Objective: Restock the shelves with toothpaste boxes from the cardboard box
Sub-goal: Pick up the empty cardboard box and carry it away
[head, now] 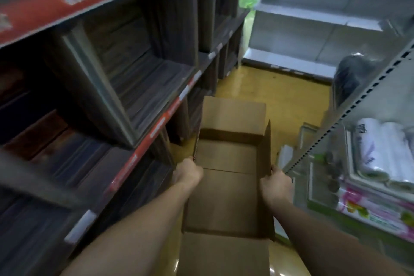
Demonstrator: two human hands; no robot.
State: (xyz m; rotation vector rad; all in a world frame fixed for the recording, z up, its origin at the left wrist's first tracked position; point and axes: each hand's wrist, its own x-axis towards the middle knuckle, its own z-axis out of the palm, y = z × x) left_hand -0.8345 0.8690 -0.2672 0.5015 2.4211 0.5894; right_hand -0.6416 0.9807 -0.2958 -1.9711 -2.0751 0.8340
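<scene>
both hands hold the open brown cardboard box (226, 190), one on each side. the left hand (188, 173) is curled over the top edge of the left wall, with the fingers tucked out of sight. the right hand (276, 185) is closed around the top edge of the right wall, thumb on the rim. the box is up off the shiny yellow floor (275, 94), out in front of the person, in the aisle between two sets of shelves. its flaps stick out at the far end and the near end. only the bare brown bottom shows inside it. on the left are the dark wooden shelves with red strips along the front edges (156, 129), and the box is just beside them. the picture is blurry there, so i cannot tell what sits on those shelves. on the right is a grey metal shelf rack (349, 110). white plastic-wrapped rolls (380, 152) lie on it, with a pink and green pack (376, 210) under them. more pale grey shelves (313, 13) stand at the far end of the aisle.
</scene>
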